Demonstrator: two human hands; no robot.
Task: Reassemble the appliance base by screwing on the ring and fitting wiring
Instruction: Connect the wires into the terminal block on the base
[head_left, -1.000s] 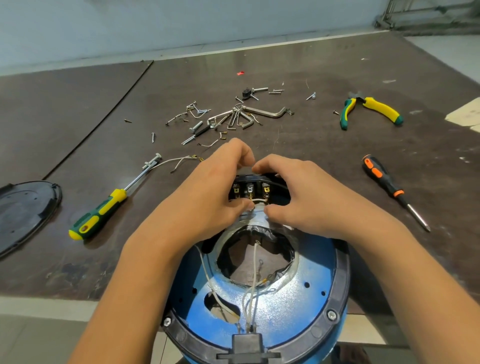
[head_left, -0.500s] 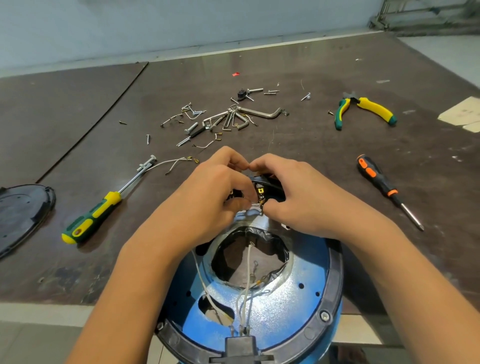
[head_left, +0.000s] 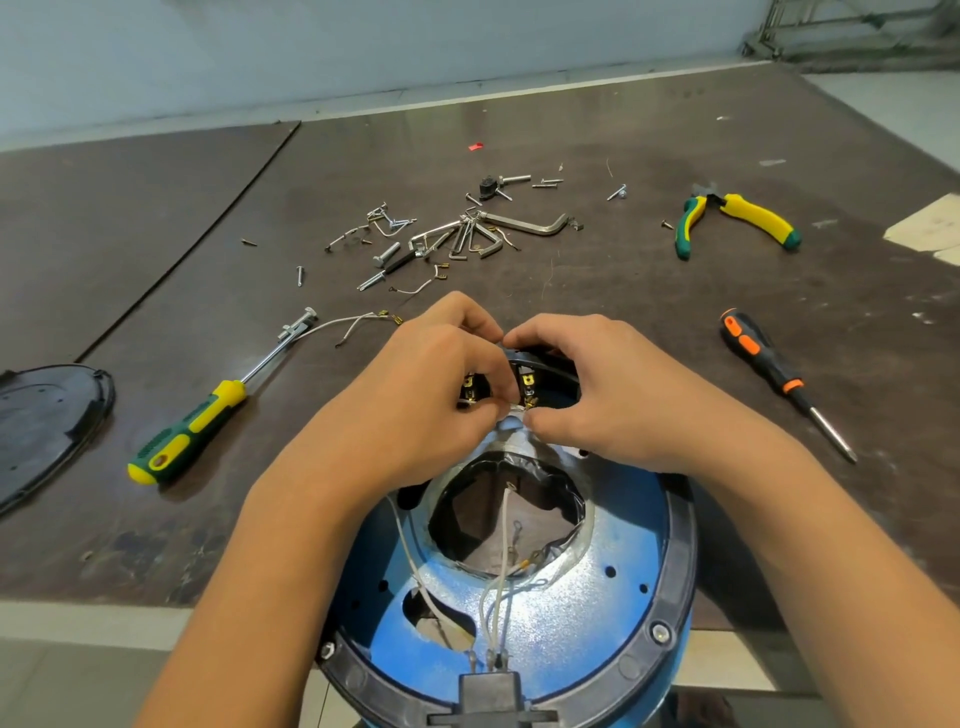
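While left hand (head_left: 415, 400) pinches wire (head_left: 511, 410), right hand (head_left: 618, 400) grips terminal block (head_left: 540, 366) | on base (head_left: 623, 540)

Both forearms reach forward; left hand (head_left: 415, 400) and right hand (head_left: 618, 405) meet, fingertips curled, pinching wiring (head_left: 513, 410).

Left hand (head_left: 415, 395) and right hand (head_left: 618, 400): both bare. Forearms (head_left: 249, 571) behind the hands: likewise bare along their full visible length.

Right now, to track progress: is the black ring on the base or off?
On: the black ring lies around the blue base, with a screw head in it.
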